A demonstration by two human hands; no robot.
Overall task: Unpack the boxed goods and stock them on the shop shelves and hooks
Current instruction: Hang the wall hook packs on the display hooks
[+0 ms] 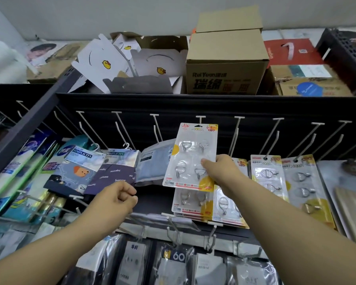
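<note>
While our right hand [220, 171] pinches the hook pack [191, 156] by its lower edge just under the peg [200, 120] and our left hand [116, 199] hangs loosely curled and empty, we risk missing the hole and dropping it.
</note>
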